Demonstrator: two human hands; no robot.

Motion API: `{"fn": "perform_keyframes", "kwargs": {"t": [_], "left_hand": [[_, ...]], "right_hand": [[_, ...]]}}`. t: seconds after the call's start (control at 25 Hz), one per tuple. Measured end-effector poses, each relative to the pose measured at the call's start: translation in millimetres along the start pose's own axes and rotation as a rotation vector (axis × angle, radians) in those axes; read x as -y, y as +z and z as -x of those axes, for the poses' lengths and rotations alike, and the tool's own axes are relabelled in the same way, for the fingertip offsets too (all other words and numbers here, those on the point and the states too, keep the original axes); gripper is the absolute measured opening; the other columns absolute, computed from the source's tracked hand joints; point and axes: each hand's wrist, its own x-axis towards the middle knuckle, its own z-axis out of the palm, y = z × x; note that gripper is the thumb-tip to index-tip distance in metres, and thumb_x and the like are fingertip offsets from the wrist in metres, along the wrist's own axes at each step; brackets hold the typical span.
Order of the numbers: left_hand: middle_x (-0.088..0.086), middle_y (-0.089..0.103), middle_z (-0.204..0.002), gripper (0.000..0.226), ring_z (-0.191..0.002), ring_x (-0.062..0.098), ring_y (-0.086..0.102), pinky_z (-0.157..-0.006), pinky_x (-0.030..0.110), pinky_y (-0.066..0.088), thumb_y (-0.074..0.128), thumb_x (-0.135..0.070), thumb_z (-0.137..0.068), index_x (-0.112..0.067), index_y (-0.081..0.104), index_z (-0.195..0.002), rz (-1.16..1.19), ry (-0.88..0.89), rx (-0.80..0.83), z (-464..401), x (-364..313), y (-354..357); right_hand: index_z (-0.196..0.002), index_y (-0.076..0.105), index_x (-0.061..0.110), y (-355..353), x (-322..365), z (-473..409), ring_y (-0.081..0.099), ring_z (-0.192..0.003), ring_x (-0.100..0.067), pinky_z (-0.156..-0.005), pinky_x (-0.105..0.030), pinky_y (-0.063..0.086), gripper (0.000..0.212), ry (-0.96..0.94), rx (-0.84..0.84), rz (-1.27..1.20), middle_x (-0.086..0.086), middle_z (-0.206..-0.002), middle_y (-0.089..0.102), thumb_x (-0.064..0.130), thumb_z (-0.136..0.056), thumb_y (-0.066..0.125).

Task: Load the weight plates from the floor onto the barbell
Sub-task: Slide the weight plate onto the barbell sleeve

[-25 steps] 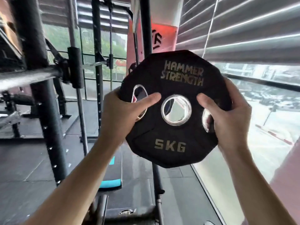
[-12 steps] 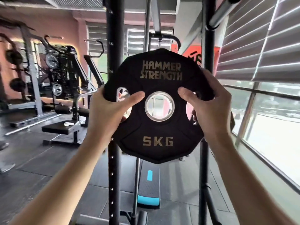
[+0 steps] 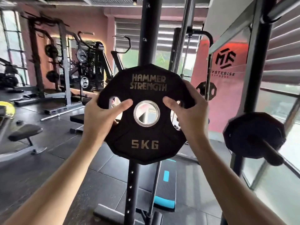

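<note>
Both hands, left (image 3: 103,117) and right (image 3: 189,114), gripped the plate (image 3: 146,114) upright by its cutouts. My view had swung; the bar (image 3: 269,151), seemingly already carrying one blurred plate, now showed right, so sliding on came next.

The black weight plate (image 3: 146,127) reads "HAMMER STRENGTH" in pale letters across its top half & "5KG" below the centre hole (both upright, facing the camera). On the red wall banner (image 3: 227,88) at right: a black angular logo, approx. "MF", w/ "YSTERISE" under it, its first letter cut off by a rack bar; the smaller line beneath is too blurred to read.
</note>
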Motion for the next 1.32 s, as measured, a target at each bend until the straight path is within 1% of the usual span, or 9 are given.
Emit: {"fn": "perform_keyframes", "kwargs": {"t": [0.16, 0.4, 0.56, 0.72, 0.8, 0.88, 1.04, 1.16, 1.32], "left_hand": [[-0.014, 0.074, -0.079, 0.027, -0.076, 0.007, 0.071, -0.076, 0.033, 0.055, 0.089, -0.037, -0.065, -0.024, 0.072, -0.082, 0.021, -0.045, 0.079, -46, 41, -18], [-0.004, 0.077, -0.088, 0.043, -0.085, 0.016, 0.074, -0.079, 0.039, 0.059, 0.088, -0.042, -0.062, -0.017, 0.073, -0.093, 0.081, -0.12, 0.178, -76, 86, -16], [-0.006, 0.072, -0.078, 0.038, -0.072, 0.009, 0.067, -0.068, 0.024, 0.052, 0.087, -0.038, -0.062, -0.017, 0.068, -0.088, 0.129, -0.075, 0.231, -88, 103, -11], [-0.006, 0.067, -0.081, 0.046, -0.063, -0.004, 0.061, -0.057, 0.008, 0.047, 0.087, -0.01, -0.071, -0.001, 0.058, -0.105, 0.107, -0.015, 0.289, -95, 107, -2], [-0.021, 0.066, -0.085, 0.053, -0.07, -0.014, 0.06, -0.065, 0.001, 0.044, 0.086, -0.008, -0.072, -0.011, 0.054, -0.115, 0.026, 0.032, 0.347, -108, 107, 5], [-0.022, 0.06, -0.113, 0.076, -0.097, -0.016, 0.053, -0.087, -0.002, 0.035, 0.087, -0.02, -0.073, -0.021, 0.046, -0.136, -0.147, 0.193, 0.412, -127, 109, 9], [-0.003, 0.023, -0.153, 0.116, -0.14, 0.006, 0.024, -0.119, 0.025, 0.018, 0.086, -0.024, -0.073, -0.026, 0.009, -0.159, -0.46, 0.505, 0.623, -156, 107, 28], [0.004, 0.006, -0.16, 0.153, -0.148, 0.025, 0.013, -0.116, 0.053, 0.022, 0.097, -0.036, -0.048, -0.032, -0.01, -0.157, -0.72, 0.619, 0.682, -171, 109, 49], [0.013, 0.012, -0.154, 0.166, -0.143, 0.035, 0.021, -0.113, 0.056, 0.028, 0.1, -0.044, -0.031, -0.031, -0.009, -0.156, -0.813, 0.63, 0.64, -188, 130, 72]], "right_hand": [[-0.123, 0.068, 0.028, 46, -22, -4, 0.069, -0.095, 0.004, -0.083, -0.017, 0.053, 0.056, 0.029, -0.057, 0.03, 0.024, -0.1, 0.074, 0.015, -0.072, 0.088], [-0.129, 0.066, 0.025, 68, -40, -2, 0.069, -0.101, -0.001, -0.087, -0.019, 0.052, 0.058, 0.021, -0.135, 0.127, 0.016, -0.108, 0.075, 0.012, -0.076, 0.085], [-0.136, 0.06, 0.022, 68, -49, -1, 0.066, -0.113, -0.01, -0.097, -0.03, 0.051, 0.064, -0.044, -0.143, 0.171, 0.007, -0.121, 0.071, 0.011, -0.077, 0.083], [-0.142, 0.053, 0.026, 67, -64, -9, 0.06, -0.121, -0.011, -0.103, -0.035, 0.048, 0.069, -0.088, -0.116, 0.27, 0.003, -0.129, 0.064, 0.019, -0.079, 0.081], [-0.144, 0.05, 0.027, 68, -71, -17, 0.058, -0.114, -0.001, -0.098, -0.019, 0.045, 0.071, -0.074, -0.121, 0.385, 0.003, -0.124, 0.06, 0.02, -0.08, 0.079], [-0.147, 0.045, 0.024, 72, -77, -27, 0.054, -0.115, -0.001, -0.097, -0.014, 0.042, 0.073, -0.091, -0.108, 0.504, 0.003, -0.127, 0.053, 0.017, -0.082, 0.077], [-0.157, 0.02, 0.02, 82, -96, -48, 0.035, -0.14, -0.022, -0.113, -0.049, 0.037, 0.093, -0.182, -0.005, 0.786, 0.0, -0.155, 0.032, 0.008, -0.083, 0.073], [-0.158, 0.001, 0.031, 81, -105, -66, 0.018, -0.148, -0.025, -0.117, -0.058, 0.029, 0.112, -0.157, 0.134, 0.906, 0.002, -0.162, 0.015, 0.011, -0.079, 0.079], [-0.154, -0.013, 0.035, 83, -118, -84, 0.008, -0.149, -0.032, -0.115, -0.066, 0.023, 0.151, -0.049, 0.227, 1.047, 0.001, -0.16, 0.002, 0.042, -0.049, 0.096]]}}
